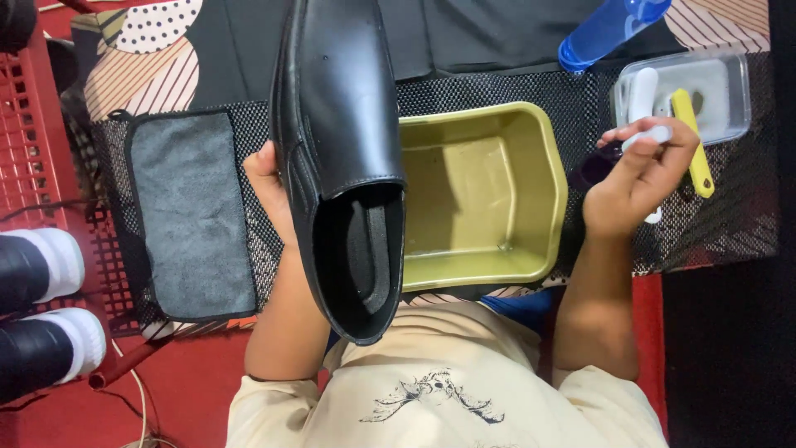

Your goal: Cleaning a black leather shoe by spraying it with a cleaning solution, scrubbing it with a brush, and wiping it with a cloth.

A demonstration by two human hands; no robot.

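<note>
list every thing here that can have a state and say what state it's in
black shoe: lifted off the mat, opening toward the camera
left hand: gripping the shoe's side
right hand: closed on a small white tool
white tool: held in the fingers
olive basin: upright, looks empty
grey cloth: spread flat
clear container: lid off, items inside
blue bottle: lying tilted

- Warm, fairly bright indoor light from above, even across the mat (514, 87).
- Soft sheen on the shoe (340, 108); its opening falls dark.
- Right edge dim.
- Focus mostly sharp.
</note>
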